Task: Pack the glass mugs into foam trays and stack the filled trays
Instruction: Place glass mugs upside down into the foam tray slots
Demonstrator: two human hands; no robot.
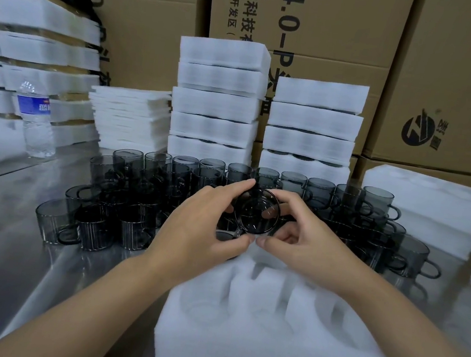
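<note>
Two stacks of filled foam trays [218, 100] stand behind; left hand [206, 222] and right hand [295, 238] grip one smoked-glass mug [257, 211] above an unfilled foam tray [268, 343], dozens of loose mugs [138, 196] remaining.

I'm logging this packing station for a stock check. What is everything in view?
Held mug: one, smoky grey, above the front tray.
Loose mugs: dozens, smoky grey, in rows on the table.
Front foam tray: one, white, nearest the camera.
Filled tray stacks: two, white, behind the mugs.
Foam sheets: one pile, white, left of those stacks.
Foam trays: one stack, white, far right.
Water bottle: one, clear, blue label, left.
Cardboard boxes: several, brown, behind.
Table: one, steel.
Left hand, right hand: both grip the held mug.
</note>
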